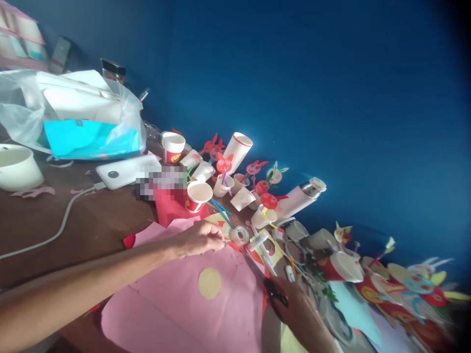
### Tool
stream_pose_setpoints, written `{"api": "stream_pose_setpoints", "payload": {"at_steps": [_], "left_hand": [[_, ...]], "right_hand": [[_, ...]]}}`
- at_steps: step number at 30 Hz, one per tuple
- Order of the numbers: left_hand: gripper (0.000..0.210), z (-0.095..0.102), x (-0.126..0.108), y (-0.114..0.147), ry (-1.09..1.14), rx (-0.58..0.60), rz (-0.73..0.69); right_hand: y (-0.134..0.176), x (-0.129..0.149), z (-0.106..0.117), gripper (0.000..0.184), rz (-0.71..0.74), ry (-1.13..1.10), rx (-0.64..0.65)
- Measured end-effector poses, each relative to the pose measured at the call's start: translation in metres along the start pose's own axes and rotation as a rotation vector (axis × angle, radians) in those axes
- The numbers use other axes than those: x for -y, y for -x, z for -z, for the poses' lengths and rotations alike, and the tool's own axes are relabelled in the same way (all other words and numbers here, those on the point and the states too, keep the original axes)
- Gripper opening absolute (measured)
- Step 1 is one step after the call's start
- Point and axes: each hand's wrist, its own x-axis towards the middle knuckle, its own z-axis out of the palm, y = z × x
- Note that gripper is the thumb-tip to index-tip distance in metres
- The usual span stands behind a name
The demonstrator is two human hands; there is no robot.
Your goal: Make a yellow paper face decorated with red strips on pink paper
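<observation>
My right hand (298, 306) is closed on the dark handles of a pair of scissors (274, 294), whose blades point up and left toward a roll of clear tape (241, 236). Just left of that roll, my left hand (204, 239) has its fingers pressed together over the pink paper sheet (165, 304). Whatever its fingertips pinch is too small to make out. A pale yellow paper circle (209, 283) lies flat on the pink sheet, below my left hand. Yellow paper with cut-out holes (277, 245) lies beside the tape.
Paper cups with red and pink paper animal heads (224, 164) crowd along the blue wall. A white thermos (301, 198) leans there. More decorated cups (342, 267) stand at right. On the left are a white power bank (127, 171) with a cable and a plastic bag (91, 139).
</observation>
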Motion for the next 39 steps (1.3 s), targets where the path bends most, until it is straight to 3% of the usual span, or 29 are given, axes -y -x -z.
{"api": "stream_pose_setpoints", "payload": {"at_steps": [5, 10, 12, 14, 16, 20, 23, 28, 35, 39], "left_hand": [[0.016, 0.001, 0.013, 0.001, 0.029, 0.031, 0.066], [0.017, 0.0, 0.02, -0.002, 0.052, 0.033, 0.084], [0.018, -0.002, 0.022, -0.003, 0.083, 0.05, 0.062], [0.021, -0.004, 0.023, -0.003, 0.112, 0.061, 0.053], [0.022, -0.007, 0.023, -0.003, 0.135, 0.053, 0.058], [0.02, -0.012, 0.023, -0.001, 0.203, 0.047, 0.063], [0.018, -0.013, 0.024, 0.001, 0.225, 0.056, 0.049], [0.02, -0.01, 0.018, 0.001, 0.179, 0.043, 0.066], [0.018, -0.011, 0.022, 0.001, 0.094, 0.033, 0.122], [0.021, -0.007, 0.03, -0.002, 0.038, -0.009, 0.048]], "right_hand": [[0.008, 0.009, -0.009, 0.039, 0.049, 0.042, -0.069], [0.019, -0.008, -0.016, 0.044, 0.054, 0.053, -0.141], [0.018, -0.008, -0.013, 0.037, 0.082, 0.053, -0.225], [0.012, 0.008, -0.008, 0.023, 0.141, 0.014, -0.337], [0.001, 0.04, -0.003, 0.024, 0.183, -0.147, -0.398], [-0.022, 0.109, -0.005, 0.022, 0.241, -0.517, -0.371], [-0.03, 0.131, -0.015, 0.021, 0.201, -0.687, -0.295], [-0.031, 0.127, -0.026, 0.023, 0.118, -0.766, -0.249], [-0.032, 0.128, -0.025, 0.02, 0.047, -0.778, -0.235], [-0.032, 0.127, -0.023, 0.019, -0.017, -0.807, -0.215]]}}
